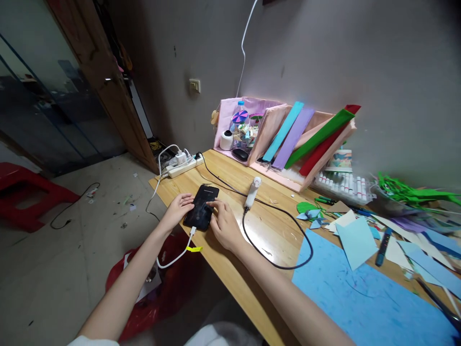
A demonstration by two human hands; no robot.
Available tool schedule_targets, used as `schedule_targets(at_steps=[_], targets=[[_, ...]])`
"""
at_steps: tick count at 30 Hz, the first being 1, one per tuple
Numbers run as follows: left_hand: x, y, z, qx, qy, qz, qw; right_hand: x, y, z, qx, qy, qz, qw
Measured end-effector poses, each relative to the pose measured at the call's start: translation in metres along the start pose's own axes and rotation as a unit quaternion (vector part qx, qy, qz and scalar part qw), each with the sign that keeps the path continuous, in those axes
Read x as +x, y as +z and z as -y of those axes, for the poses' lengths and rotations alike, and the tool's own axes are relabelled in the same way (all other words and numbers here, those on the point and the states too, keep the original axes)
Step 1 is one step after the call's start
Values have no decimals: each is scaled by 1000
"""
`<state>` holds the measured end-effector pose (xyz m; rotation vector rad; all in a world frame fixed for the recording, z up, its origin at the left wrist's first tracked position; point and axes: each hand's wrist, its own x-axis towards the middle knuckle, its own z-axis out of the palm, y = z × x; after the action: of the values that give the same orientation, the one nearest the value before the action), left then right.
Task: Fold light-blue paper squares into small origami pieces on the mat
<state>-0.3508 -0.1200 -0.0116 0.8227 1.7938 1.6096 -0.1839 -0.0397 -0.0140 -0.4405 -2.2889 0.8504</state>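
Observation:
A black phone (201, 207) lies flat near the left end of the wooden table (223, 240), its screen dark with faint marks. A white cable (175, 262) with a yellow tag (194, 249) is plugged into its lower end. My left hand (178, 210) rests against the phone's left edge, fingers stretched out. From the right, my right hand (224, 222) reaches over the phone, its index finger extended onto the screen and the other fingers loosely bent. Neither hand grasps anything.
Behind are a power strip (185, 166) and a pink organizer (264, 125) with coloured strips. A white device (253, 192) on a black cable stands right of the phone. Farther right are a blue sheet (334, 288), paper scraps and markers (345, 183). A red bag (140, 312) sits below the table.

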Motion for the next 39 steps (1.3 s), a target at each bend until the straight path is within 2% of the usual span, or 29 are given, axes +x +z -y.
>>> schedule_targets(at_steps=[6,12,18,25,31,35,39], targets=[[0,2,2,6,8,-6,1000,-1,-1,3,-9,-32,37,999],[0,3,4,13,13,-9,1000,-1,4,-1,-36,-33,66,997],[1,4,4,23,14,-7,1000,0,2,-1,-32,-25,62,997],[1,4,3,30,15,-13,999,-1,-7,7,6,-58,67,996],[1,5,5,35,17,-13,999,-2,-7,3,5,6,15,1000],[3,6,10,43,23,-17,999,-2,-5,3,1,-18,26,1000],[5,6,13,61,33,-29,997,-1,-1,1,-21,-47,66,996]])
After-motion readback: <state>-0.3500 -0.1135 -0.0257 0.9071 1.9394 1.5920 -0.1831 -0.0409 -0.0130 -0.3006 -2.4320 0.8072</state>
